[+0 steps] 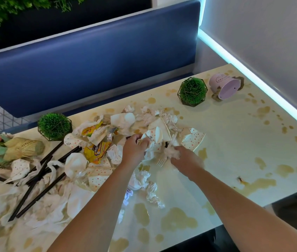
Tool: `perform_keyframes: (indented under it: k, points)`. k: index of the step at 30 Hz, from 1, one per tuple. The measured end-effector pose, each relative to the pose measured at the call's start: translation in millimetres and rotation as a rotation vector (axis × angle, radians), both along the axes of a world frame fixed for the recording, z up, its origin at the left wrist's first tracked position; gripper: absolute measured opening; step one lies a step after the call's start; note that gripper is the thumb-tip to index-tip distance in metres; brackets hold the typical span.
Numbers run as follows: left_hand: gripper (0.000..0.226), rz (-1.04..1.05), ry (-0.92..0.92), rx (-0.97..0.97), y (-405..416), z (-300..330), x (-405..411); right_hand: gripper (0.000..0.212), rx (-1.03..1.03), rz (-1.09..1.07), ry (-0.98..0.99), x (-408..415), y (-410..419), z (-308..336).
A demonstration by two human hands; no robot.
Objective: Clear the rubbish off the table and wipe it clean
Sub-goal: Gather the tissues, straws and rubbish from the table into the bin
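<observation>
The table (226,142) is looking rough, pale top sitting blotched all over with brownish spills. A heap of rubbish (118,135) is lying across its middle and left: crumpled napkins, dotted paper plates, yellow wrappers, black straws, plus what's probably a plastic fork (161,161).

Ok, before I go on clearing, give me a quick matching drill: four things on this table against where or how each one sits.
Things:
1. pink pot
2. white plastic fork
3. black straws
4. flower bouquet

Places or states:
A. far left edge of the table
B. tipped on its side at the far right
C. between the two hands
D. scattered among tissues on the left

Pairs: 1-B, 2-C, 3-D, 4-A
</observation>
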State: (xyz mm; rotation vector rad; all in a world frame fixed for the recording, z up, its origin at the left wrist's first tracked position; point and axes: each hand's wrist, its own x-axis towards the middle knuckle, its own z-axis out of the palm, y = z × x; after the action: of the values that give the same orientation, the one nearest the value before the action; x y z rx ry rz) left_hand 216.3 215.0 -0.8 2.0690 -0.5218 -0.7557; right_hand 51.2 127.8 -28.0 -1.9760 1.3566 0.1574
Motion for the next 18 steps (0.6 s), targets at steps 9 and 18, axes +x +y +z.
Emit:
perform_keyframes:
  k: [9, 18]
  points:
    - [0.052, 0.009, 0.058, -0.040, -2, 6, -4, 0.037, -0.041, -0.164, -0.199, -7, 2, -1]
    - [0.043, -0.229, -0.031, -0.103, -64, 47, -78, 0.039, -0.092, -0.446, -0.406, -75, -15, 27]
